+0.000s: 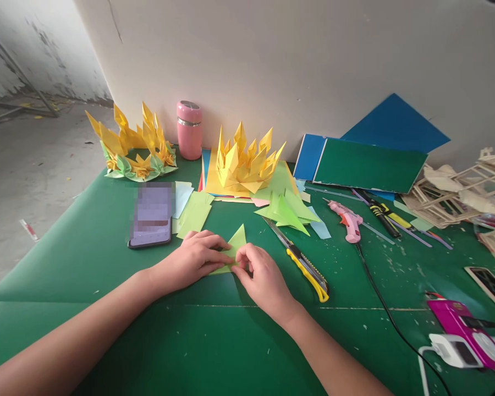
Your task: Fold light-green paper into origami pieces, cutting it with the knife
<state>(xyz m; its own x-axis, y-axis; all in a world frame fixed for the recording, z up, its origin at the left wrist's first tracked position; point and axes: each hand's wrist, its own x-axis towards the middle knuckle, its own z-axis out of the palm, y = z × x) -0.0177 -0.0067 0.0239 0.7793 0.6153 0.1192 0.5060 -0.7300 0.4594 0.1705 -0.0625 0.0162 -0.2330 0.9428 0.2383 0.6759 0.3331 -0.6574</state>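
A folded piece of light green paper (238, 237) lies on the green tabletop, its pointed tip showing between my hands. My left hand (196, 257) presses on its left part, fingers close together and holding it down. With thumb and forefinger, my right hand (258, 272) pinches the paper's right edge. Just right of that hand rests a yellow utility knife (309, 275), its blade end towards the folded green paper pieces (286, 212). Flat green paper sheets (196, 213) lie behind my left hand. My fingers hide part of the paper.
Behind stand a yellow-and-green paper crown (132, 146), a pink flask (189, 132) and a yellow paper crown (247, 162). A phone (150, 214) lies left. To the right are a pink glue gun (346, 220) with its cord, pliers (381, 212), a power strip (456, 351) and a wooden-stick model (457, 190).
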